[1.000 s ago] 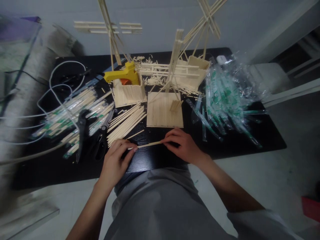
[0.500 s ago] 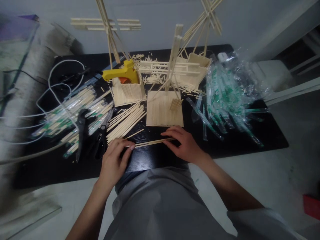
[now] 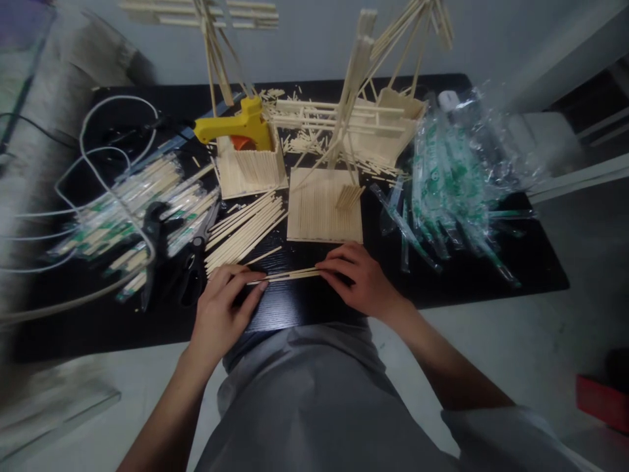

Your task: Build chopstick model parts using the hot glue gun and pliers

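Thin wooden sticks (image 3: pixel 293 274) lie lengthwise between my two hands, low over the table's front part. My left hand (image 3: pixel 227 298) pinches their left end between thumb and fingers. At the other end, my right hand (image 3: pixel 354 276) is closed on the sticks with its fingertips. Just beyond them is a flat square panel of sticks (image 3: pixel 314 210), with a short slanted row of sticks (image 3: pixel 350 196) on its right side. A loose pile of bare sticks (image 3: pixel 246 233) fans out beyond my left hand.
A yellow glue gun (image 3: pixel 236 128) rests in a stick-built box (image 3: pixel 253 170). Black scissors (image 3: pixel 196 255), black pliers-like tool (image 3: pixel 153 242), wrapped chopsticks (image 3: pixel 132 210) and a white cable (image 3: pixel 83 144) crowd the left. Green-printed plastic wrappers (image 3: pixel 442 177) heap right. Tall stick frames (image 3: pixel 351 85) rise behind.
The sticks have slid against each other, with their ends now offset midway. My right hand has shifted slightly along them. The whole view has tilted slightly downward.
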The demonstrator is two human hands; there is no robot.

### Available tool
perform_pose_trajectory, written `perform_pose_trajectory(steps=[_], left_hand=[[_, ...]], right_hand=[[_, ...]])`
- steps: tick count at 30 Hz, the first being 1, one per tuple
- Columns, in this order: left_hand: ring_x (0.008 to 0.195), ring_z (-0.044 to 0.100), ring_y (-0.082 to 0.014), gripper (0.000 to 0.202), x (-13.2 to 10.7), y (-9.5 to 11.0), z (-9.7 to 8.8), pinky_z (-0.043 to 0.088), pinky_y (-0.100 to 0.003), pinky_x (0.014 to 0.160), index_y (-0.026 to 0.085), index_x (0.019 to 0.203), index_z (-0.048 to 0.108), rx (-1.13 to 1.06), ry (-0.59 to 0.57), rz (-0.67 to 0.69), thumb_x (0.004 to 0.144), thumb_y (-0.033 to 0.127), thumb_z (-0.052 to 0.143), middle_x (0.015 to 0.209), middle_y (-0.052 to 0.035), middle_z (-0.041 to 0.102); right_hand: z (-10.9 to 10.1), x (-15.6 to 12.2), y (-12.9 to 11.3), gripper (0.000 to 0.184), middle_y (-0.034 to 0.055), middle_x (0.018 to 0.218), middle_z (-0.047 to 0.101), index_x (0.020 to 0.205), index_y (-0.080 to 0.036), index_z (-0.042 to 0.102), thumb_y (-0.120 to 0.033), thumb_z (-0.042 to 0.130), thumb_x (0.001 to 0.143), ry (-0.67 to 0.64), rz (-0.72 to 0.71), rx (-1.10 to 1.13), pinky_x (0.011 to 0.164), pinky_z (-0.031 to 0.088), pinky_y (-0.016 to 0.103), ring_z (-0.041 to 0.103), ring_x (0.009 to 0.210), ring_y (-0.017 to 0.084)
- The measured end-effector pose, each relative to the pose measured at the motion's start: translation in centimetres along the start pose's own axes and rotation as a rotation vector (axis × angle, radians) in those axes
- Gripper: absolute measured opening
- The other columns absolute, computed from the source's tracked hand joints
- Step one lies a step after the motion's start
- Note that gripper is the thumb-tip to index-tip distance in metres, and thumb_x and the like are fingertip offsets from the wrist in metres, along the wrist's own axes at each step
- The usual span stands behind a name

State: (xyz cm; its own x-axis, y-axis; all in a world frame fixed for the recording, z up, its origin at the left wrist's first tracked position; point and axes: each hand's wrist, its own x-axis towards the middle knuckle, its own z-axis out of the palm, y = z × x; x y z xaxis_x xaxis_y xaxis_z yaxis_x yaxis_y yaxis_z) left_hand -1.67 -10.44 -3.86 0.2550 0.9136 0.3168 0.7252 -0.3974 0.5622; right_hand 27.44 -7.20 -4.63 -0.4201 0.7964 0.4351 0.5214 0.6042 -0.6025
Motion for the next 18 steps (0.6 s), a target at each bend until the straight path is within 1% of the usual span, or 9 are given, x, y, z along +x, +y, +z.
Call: perform_pose_trajectory(steps=[3, 9, 15, 18], left_hand=[[0.1, 0.067, -0.0203, 0.013, 0.1, 0.09, 0.07, 0.053, -0.036, 0.093, 0.022, 0.109, 0.074, 0.007, -0.004, 0.008, 0.096, 0.02, 0.072, 0.104, -0.0053, 0.067], [0.099, 0.067, -0.0207, 0.012, 0.2, 0.21, 0.13, 0.053, -0.036, 0.092, 0.021, 0.108, 0.075, 0.02, 0.007, 0.0, 0.096, 0.02, 0.072, 0.102, -0.0053, 0.067], [0.099, 0.068, -0.0209, 0.01, 0.28, 0.32, 0.12, 0.053, -0.037, 0.092, 0.021, 0.106, 0.074, 0.022, 0.004, -0.001, 0.096, 0.021, 0.072, 0.101, -0.005, 0.068], [0.1, 0.068, -0.0216, 0.012, 0.26, 0.35, 0.05, 0.053, -0.038, 0.092, 0.021, 0.107, 0.074, 0.021, -0.001, 0.0, 0.096, 0.021, 0.072, 0.102, -0.0054, 0.068]], right_hand=[[0.02, 0.0, 0.02, 0.011, 0.0068, 0.097, 0.073, 0.102, -0.022, 0.078, -0.02, 0.068, 0.102, 0.0, 0.001, -0.009, 0.086, 0.058, 0.042, 0.066, 0.092, 0.022], [0.01, -0.11, 0.17, 0.011, 0.0054, 0.096, 0.072, 0.101, -0.024, 0.078, -0.021, 0.068, 0.102, -0.009, 0.012, -0.017, 0.085, 0.057, 0.042, 0.066, 0.091, 0.021], [-0.16, -0.16, 0.13, 0.008, 0.007, 0.098, 0.071, 0.104, -0.022, 0.077, -0.022, 0.069, 0.101, -0.025, 0.023, 0.011, 0.087, 0.057, 0.043, 0.067, 0.093, 0.022], [-0.14, -0.13, 0.09, 0.007, 0.0063, 0.098, 0.072, 0.104, -0.023, 0.076, -0.022, 0.071, 0.099, -0.018, 0.018, 0.012, 0.088, 0.057, 0.043, 0.067, 0.093, 0.022]])
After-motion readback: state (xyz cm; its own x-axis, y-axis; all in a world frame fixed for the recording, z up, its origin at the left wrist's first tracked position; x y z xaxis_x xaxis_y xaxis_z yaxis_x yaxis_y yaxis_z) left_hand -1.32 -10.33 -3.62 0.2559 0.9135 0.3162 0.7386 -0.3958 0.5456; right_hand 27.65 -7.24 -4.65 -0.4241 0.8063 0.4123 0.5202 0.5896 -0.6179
